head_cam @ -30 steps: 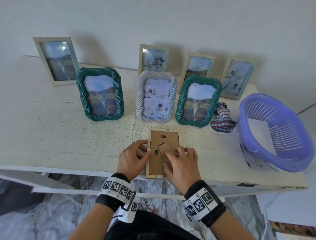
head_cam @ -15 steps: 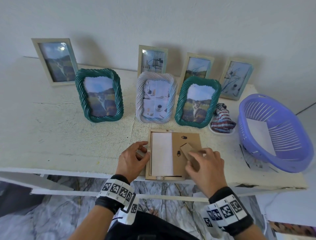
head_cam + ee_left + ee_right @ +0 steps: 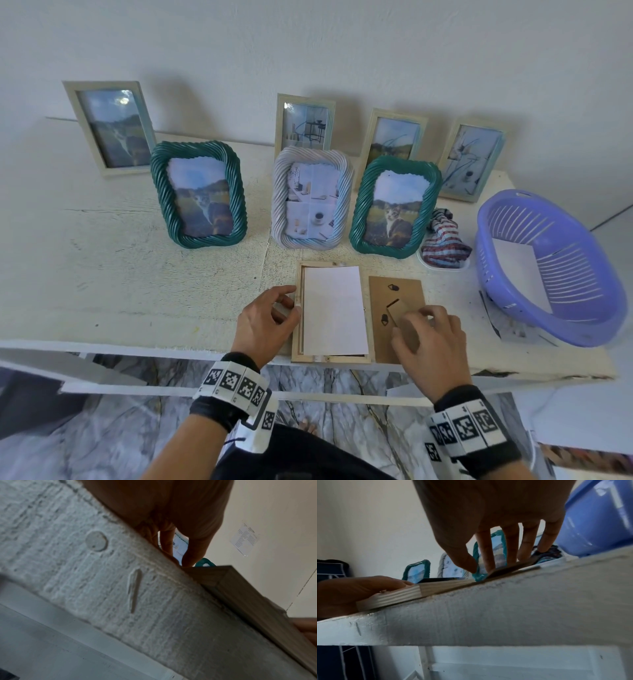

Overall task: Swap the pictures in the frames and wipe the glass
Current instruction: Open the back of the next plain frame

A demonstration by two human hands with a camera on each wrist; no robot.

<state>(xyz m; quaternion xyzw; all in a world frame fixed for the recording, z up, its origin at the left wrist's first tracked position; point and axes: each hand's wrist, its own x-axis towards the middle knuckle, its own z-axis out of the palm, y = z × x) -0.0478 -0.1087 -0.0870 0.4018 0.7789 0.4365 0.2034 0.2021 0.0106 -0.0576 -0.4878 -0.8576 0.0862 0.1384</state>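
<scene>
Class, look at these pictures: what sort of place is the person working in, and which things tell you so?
Probably a room in a home: standing photo frames along a white table against a plain wall, with a plastic basket.

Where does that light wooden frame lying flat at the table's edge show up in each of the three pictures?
Head: wooden frame, bottom centre.
Left wrist: right side, its corner.
Right wrist: left of centre.
Shared landmark: the left hand holding the frame's left side; in the left wrist view, the hand's own fingers.
</scene>
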